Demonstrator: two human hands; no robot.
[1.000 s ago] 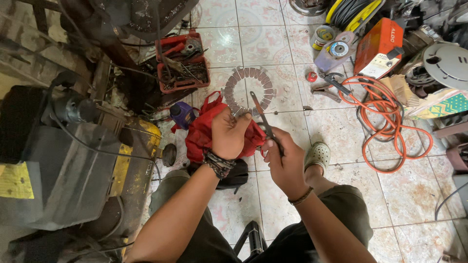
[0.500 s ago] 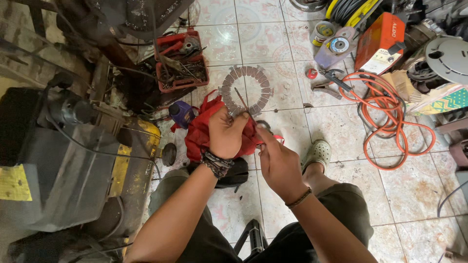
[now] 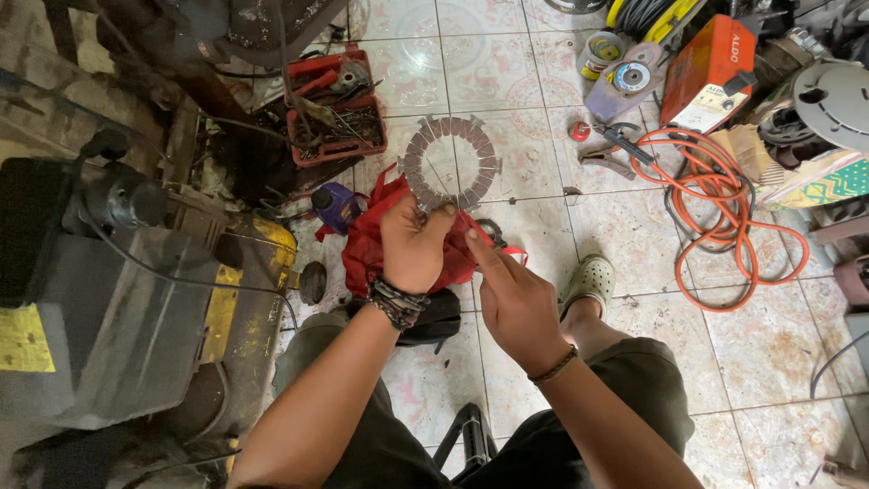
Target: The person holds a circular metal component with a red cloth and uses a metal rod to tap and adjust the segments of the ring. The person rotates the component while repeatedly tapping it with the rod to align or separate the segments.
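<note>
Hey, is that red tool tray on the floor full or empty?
Full. The red tray by the dark machine is heaped with dark metal tools and small parts up to its rim.

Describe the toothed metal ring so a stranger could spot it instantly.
Start at the red tool tray on the tiled floor; just right of it, the left hand holds up a flat grey metal ring above a red cloth. Only it has square teeth around its rim.

Left hand [image 3: 414,244] hides ring's [image 3: 451,163] lower edge.
</note>
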